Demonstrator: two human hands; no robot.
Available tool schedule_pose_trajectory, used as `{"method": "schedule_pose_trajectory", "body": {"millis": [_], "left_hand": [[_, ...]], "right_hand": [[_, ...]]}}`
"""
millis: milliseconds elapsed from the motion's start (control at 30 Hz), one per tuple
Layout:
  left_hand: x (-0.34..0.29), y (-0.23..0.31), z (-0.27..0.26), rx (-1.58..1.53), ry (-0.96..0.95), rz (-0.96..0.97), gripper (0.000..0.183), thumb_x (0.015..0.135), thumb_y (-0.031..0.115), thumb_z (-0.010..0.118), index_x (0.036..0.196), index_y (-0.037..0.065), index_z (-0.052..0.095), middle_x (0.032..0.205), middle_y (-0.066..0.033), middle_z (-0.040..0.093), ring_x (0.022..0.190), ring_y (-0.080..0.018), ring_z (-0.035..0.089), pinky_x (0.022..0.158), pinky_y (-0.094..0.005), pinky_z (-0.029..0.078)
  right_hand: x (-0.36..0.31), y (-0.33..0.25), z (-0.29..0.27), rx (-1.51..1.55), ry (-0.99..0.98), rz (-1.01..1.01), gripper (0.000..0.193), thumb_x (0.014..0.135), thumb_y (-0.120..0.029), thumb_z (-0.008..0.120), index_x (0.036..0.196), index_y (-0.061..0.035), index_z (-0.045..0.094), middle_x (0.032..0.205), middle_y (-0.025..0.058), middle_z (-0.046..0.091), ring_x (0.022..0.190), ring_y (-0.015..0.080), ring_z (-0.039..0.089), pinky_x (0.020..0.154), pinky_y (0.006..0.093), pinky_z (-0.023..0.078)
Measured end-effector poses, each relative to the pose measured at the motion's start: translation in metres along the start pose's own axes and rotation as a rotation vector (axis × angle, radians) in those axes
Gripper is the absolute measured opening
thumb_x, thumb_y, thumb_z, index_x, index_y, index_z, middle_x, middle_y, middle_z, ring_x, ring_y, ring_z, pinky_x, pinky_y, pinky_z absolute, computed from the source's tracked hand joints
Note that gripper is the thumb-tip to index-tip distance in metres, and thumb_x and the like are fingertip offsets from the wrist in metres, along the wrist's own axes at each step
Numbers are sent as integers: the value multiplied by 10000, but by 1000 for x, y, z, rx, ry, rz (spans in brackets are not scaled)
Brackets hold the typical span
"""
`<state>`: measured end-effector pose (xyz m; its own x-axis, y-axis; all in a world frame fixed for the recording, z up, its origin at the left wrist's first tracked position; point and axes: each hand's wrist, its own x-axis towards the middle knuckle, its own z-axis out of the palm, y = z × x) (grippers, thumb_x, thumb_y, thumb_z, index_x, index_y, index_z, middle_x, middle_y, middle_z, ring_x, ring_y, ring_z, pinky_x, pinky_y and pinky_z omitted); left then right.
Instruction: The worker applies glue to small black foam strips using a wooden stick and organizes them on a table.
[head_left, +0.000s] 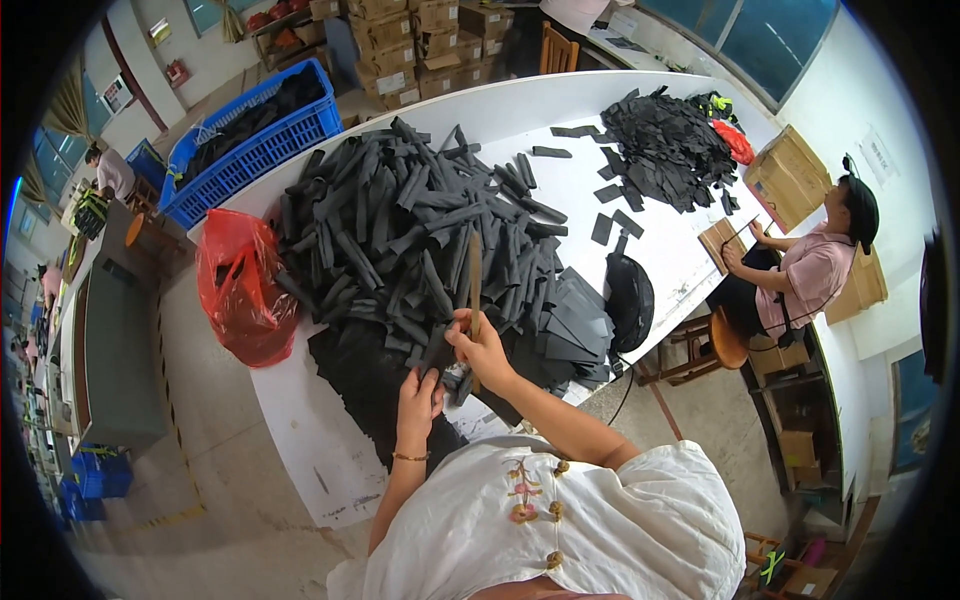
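Right hand [480,345] grips flat tan stick [475,265], long axis pointing away from wearer. Left hand [419,403] pinches dark strip [436,349] between both hands, slanting away rightward. Heaped dark rolls [385,215] crowd beyond; red bag [243,300] left, flat grey sheets [577,325] right.

At centre the pieces [350,200] are charcoal grey, the stick [474,285] brown, the tabletop [310,440] white. The crate [255,155] at upper left is blue, the bag [240,310] at left red. The shirt [630,510] at bottom is white with pink flowers.
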<state>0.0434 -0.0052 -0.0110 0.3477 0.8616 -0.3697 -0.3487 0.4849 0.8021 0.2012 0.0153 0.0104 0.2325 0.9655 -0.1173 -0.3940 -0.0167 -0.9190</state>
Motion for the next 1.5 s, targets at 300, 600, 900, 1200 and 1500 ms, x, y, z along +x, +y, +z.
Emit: {"method": "schedule_pose_trajectory", "body": {"millis": [300,600,900,1200,1500], "left_hand": [[-21,1,-6,134,-57,-83,198,961,198,524,956,10,585,590,-9,512,408,-46,370,366,-189,263],[-25,9,-44,375,123,72,203,930,151,565,1053,18,654,679,-19,605,506,-46,492,449,-190,370],[24,7,-100,990,523,477,116,762,78,711,847,38,641,823,-81,597,749,-244,610,682,-329,499],[96,13,-146,1520,503,683,121,682,111,765,743,93,662,838,-54,565,875,-286,527,788,-372,458],[69,51,-125,1281,259,674,125,744,165,747,856,111,741,901,-12,623,938,-224,520,849,-334,440]], "right_hand": [[14,-20,11,-206,-25,18,136,892,-133,655,940,-27,585,662,-53,483,527,34,405,466,206,308],[166,-143,22,-212,161,-381,222,882,-229,660,923,-12,636,645,-12,540,525,69,485,468,212,361],[174,-103,-3,-795,157,-472,386,938,-268,591,1163,43,550,1033,129,626,646,136,612,646,290,480],[28,-28,-70,-1111,-340,-116,172,906,-130,590,1051,-46,547,794,156,612,727,322,630,645,365,483],[29,-13,-55,-1355,-545,-442,233,855,-191,641,1074,-117,673,812,91,647,702,318,634,608,394,518]]}}
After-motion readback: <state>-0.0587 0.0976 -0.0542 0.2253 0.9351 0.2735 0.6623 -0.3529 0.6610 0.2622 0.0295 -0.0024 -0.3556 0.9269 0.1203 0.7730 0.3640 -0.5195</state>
